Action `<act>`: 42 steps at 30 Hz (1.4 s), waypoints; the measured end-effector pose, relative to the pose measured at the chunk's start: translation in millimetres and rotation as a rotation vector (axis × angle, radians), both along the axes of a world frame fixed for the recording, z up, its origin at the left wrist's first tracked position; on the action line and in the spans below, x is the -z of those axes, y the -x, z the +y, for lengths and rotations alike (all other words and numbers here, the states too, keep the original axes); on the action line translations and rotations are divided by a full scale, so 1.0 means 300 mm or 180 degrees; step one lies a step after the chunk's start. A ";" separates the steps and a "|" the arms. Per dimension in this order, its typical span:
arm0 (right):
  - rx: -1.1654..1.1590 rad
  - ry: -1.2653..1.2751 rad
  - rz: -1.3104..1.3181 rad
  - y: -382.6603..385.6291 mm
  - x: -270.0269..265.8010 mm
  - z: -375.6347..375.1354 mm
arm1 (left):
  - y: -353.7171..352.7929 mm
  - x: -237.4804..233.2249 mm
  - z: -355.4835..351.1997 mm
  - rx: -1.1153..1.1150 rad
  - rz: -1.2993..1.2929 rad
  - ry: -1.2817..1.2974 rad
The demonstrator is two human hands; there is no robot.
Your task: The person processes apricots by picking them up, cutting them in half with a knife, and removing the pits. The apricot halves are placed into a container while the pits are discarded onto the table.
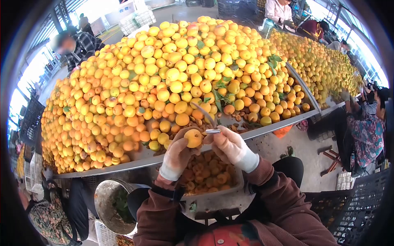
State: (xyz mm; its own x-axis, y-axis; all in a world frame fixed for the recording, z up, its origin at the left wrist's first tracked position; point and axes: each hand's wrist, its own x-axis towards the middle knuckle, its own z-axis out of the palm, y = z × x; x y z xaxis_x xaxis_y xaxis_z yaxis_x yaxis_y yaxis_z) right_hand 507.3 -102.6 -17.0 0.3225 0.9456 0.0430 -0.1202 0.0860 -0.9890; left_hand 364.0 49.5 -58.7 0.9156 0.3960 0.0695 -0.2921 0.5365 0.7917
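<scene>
My gloved left hand [177, 155] is closed round a yellow apricot [193, 138], its face turned toward my right hand. In my gloved right hand [232, 148] is a small curved knife [205, 113], its blade pointing up and left over the table edge and a silvery collar [212, 131] showing at my fingertips. The fingertips of both hands are close together beside the apricot. Below them, at my lap, a tub [239, 183] holds many apricot halves [209, 175]. Just beyond my hands rises a large heap of whole apricots [164, 74].
A metal table rim [271, 128] runs in front of me, with a divider [303, 88] toward a second apricot heap [320, 61]. A bucket [99, 192] with leaves stands at my left. Black crates [353, 209] are at my right. People sit on both sides [365, 127].
</scene>
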 end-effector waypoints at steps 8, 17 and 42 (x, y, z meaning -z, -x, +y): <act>0.0179 -0.0020 -0.0060 0.045 0.057 0.008 | -0.013 -0.046 -0.046 0.0009 0.0163 -0.0316; 0.0979 -0.0027 -0.1274 0.098 0.095 0.024 | -0.017 -0.005 -0.072 -0.0385 0.0462 -0.0406; 0.0795 0.0374 -0.1001 0.153 0.146 0.063 | -0.031 0.036 -0.026 -0.0895 0.0422 -0.0613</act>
